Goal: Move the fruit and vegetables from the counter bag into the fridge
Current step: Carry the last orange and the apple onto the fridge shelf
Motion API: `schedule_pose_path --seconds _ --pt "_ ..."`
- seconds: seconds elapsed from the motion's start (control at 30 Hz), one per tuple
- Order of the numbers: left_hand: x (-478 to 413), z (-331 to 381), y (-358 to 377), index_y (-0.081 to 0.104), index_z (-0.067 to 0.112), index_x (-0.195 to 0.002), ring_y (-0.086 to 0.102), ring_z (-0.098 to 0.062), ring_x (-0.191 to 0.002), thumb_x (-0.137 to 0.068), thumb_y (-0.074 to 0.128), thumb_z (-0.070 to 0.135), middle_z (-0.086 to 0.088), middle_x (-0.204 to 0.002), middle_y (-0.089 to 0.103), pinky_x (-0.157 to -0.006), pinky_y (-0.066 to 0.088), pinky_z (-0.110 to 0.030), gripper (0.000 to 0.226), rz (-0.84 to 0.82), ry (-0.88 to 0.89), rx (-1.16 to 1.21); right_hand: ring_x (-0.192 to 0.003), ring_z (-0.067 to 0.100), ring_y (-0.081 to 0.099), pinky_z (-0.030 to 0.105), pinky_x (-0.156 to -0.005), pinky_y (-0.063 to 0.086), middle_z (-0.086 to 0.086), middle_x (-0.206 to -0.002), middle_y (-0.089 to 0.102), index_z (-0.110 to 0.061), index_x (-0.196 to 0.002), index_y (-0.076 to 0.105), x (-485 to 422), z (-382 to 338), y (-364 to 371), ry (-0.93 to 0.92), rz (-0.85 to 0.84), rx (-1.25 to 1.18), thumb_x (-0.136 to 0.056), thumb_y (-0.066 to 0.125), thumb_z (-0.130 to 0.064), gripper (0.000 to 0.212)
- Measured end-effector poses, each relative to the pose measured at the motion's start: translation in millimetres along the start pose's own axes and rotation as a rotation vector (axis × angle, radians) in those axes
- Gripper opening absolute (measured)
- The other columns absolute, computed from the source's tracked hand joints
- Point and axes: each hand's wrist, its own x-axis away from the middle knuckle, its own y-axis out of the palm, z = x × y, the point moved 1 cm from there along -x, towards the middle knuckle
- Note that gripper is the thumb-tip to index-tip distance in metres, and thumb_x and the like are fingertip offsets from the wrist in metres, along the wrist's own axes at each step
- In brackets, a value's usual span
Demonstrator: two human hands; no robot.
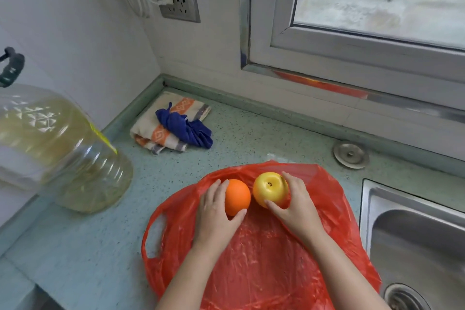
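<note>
You have two fruits at the far end of one red bag (264,272) spread flat on the counter (251,133). Your left hand (216,216) curls fingers and thumb round one orange (237,196), and your right hand (297,206) grips one yellow apple (270,189) the same way. Whether either fruit rests on the bag cannot be determined, and the frame cuts off the bag's near edge. The orange is smooth and matte; the apple is glossy, stem hollow facing up.

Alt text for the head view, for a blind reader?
Over a red bag on a counter, the left hand grips an orange and the right hand a yellow apple. Sink at right, oil jug at left.
</note>
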Motion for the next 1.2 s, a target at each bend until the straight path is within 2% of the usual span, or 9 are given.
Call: schedule_pose_path --seconds 0.23,0.33,0.43,0.6,0.73,0.9,1.0,1.1,1.2 --pt "-11.3 -4.1 11.1 0.028 0.024 -0.142 0.025 -0.021 -0.134 -0.074 0.069 0.043 -0.003 -0.148 0.028 -0.11 0.019 -0.031 0.081 -0.011 -0.053 -0.028 -0.124 0.017 0.038 0.018 -0.099 0.024 0.007 -0.131 0.042 -0.011 -0.138 0.033 -5.1 8.7 9.3 -0.017 -0.036 -0.071 -0.066 0.08 -0.027 0.088" --pt "-11.7 -2.9 15.0 0.028 0.024 -0.142 0.028 -0.021 -0.133 -0.073 0.071 0.04 -0.003 -0.146 0.03 -0.109 0.022 -0.031 0.083 -0.032 -0.068 0.003 -0.116 0.008 0.036 0.013 -0.093 0.023 0.001 -0.125 0.041 -0.013 -0.138 0.032 -3.8 8.4 10.0 -0.02 -0.032 -0.105 -0.066 0.08 -0.026 0.087" --pt "-9.1 -1.6 14.4 0.032 0.022 -0.14 0.033 -0.02 -0.13 -0.071 0.073 0.038 -0.003 -0.142 0.035 -0.106 0.027 -0.03 0.081 -0.021 -0.097 0.049 -0.113 0.004 0.034 0.008 -0.089 0.02 -0.004 -0.119 0.037 -0.013 -0.137 0.033 -3.2 7.2 10.0 0.0 -0.023 -0.148 -0.066 0.081 -0.025 0.086" --pt "7.0 1.0 2.2 0.04 0.019 -0.135 0.04 -0.017 -0.125 -0.068 0.077 0.035 -0.002 -0.135 0.042 -0.101 0.03 -0.025 0.078 0.05 -0.092 0.139 -0.115 0.004 0.034 0.008 -0.091 0.021 -0.006 -0.12 0.039 -0.013 -0.135 0.036 1.8 -4.8 2.4 -0.013 0.004 -0.198 -0.066 0.082 -0.022 0.084" --pt "28.4 5.4 -22.5 0.043 0.019 -0.131 0.037 -0.004 -0.118 -0.067 0.079 0.03 0.005 -0.129 0.042 -0.097 0.028 -0.017 0.074 0.15 -0.048 0.236 -0.116 0.005 0.037 0.016 -0.096 0.028 -0.005 -0.124 0.04 -0.015 -0.135 0.035 12.1 -22.3 -7.4 -0.039 0.02 -0.233 -0.066 0.081 -0.021 0.083" --pt "67.0 -0.6 -63.1 0.041 0.027 -0.129 0.041 -0.004 -0.11 -0.067 0.079 0.028 0.012 -0.123 0.041 -0.085 0.028 0.001 0.073 0.24 -0.083 0.357 -0.118 0.011 0.042 0.036 -0.101 0.038 -0.002 -0.125 0.044 -0.015 -0.135 0.037 34.1 -55.0 -11.4 -0.082 0.003 -0.258 -0.066 0.081 -0.022 0.083" --pt "96.9 -10.8 -85.4 0.038 0.036 -0.126 0.046 -0.006 -0.106 -0.063 0.075 0.044 0.023 -0.12 0.04 -0.086 0.036 -0.013 0.073 0.307 -0.15 0.42 -0.117 0.011 0.043 0.038 -0.1 0.039 -0.004 -0.124 0.043 -0.017 -0.136 0.037 49.5 -79.7 -4.2 -0.114 -0.044 -0.281 -0.066 0.081 -0.023 0.082" --pt "132.4 -24.8 -105.5 0.035 0.045 -0.121 0.048 0.003 -0.103 -0.06 0.075 0.059 0.031 -0.117 0.037 -0.08 0.037 -0.008 0.074 0.406 -0.185 0.446 -0.116 0.015 0.046 0.036 -0.097 0.042 0.0 -0.13 0.044 -0.018 -0.136 0.037 68.1 -109.1 8.2 -0.143 -0.104 -0.341 -0.066 0.08 -0.024 0.082" --pt "173.4 -39.3 -123.0 0.036 0.048 -0.117 0.048 0.004 -0.106 -0.059 0.075 0.059 0.028 -0.118 0.041 -0.078 0.039 -0.007 0.071 0.503 -0.231 0.464 -0.113 0.016 0.049 0.029 -0.092 0.043 0.002 -0.129 0.047 -0.02 -0.134 0.038 93.0 -139.7 23.2 -0.219 -0.184 -0.368 -0.066 0.081 -0.024 0.081"
